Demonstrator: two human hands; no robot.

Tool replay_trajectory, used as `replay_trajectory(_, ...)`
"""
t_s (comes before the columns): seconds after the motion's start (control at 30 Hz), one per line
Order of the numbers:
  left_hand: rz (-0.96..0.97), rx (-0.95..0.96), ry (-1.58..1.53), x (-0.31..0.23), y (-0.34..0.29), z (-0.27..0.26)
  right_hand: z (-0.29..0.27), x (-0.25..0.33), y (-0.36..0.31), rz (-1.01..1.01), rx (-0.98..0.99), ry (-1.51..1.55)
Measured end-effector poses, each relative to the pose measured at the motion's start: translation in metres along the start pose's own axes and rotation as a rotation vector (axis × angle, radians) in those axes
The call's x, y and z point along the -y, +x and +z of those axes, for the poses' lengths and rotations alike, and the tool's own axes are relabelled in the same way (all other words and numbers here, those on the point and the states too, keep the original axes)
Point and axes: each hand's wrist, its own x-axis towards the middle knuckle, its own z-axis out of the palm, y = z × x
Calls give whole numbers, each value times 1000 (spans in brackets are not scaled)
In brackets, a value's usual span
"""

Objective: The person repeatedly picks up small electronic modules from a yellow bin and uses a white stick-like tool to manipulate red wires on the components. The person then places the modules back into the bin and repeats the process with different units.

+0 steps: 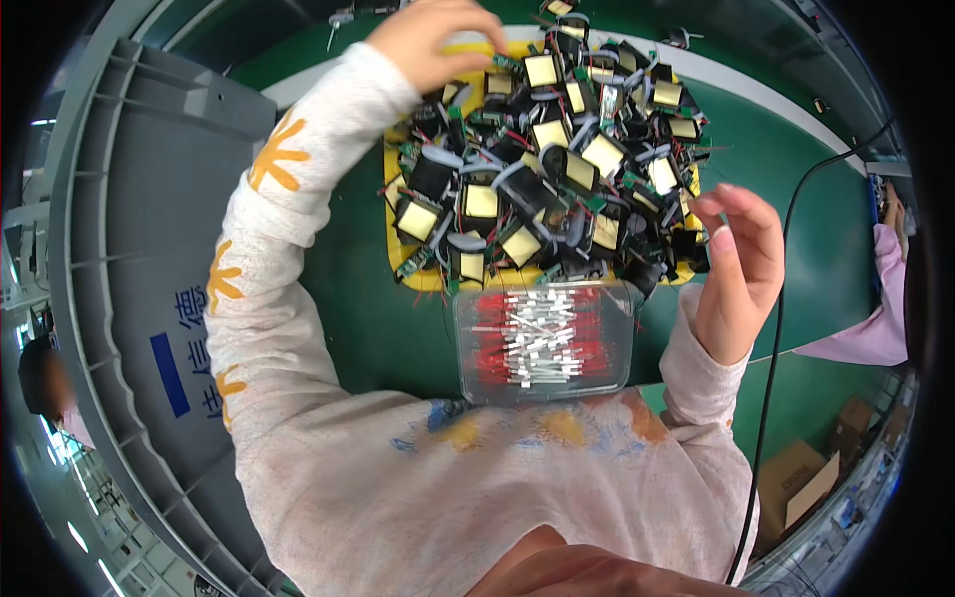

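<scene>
Blue printed characters stand sideways beside a solid blue bar on the grey crate [149, 249] left of the yellow tray [434, 283], the crate's long side running away from the wearer. The black parts [532, 189] lie heaped in the tray; they bear cream pads, grey loops and green circuit boards, and point every which way, some flat with the pad up, some tipped on edge, so they share no common long axis. Just on the near side of the tray, a clear box [622, 343] lies with its long axis left to right; its red-and-white leads [542, 338] run mostly the same way, white in the middle and red toward both sides. The left hand [438, 45] is at the tray's far left corner, fingers bent; the right hand [741, 269] is off its near right corner, fingers curled and fairly narrow to the thumb. I cannot tell whether either grips something small. The tabletop [343, 259] under the tray is green. Right of the tray hangs a black cable [786, 259], with a lilac sleeve [870, 308] farther out and an open cardboard box [791, 488] nearer the wearer.
</scene>
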Motion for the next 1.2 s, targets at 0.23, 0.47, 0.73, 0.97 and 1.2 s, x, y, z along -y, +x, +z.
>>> replay_trajectory(0.23, -207, 91, 214, -33, 20, 33, 0, 8, -25, -126, 112, 75)
replay_trajectory(0.47, -376, -184, 229, -97, -9, -19, 0, -8, -42, -69, 805, -463)
replay_trajectory(0.73, -342, -613, -766, -140, -43, 1, 54, -42, -67, -355, 788, -921)
replay_trajectory(0.97, -477, -754, -917, -172, -59, 11, 60, -42, -73, -458, 780, -975)
replay_trajectory(1.2, -226, -723, -695, -167, -75, 5, 37, 7, -36, -272, 881, -454)
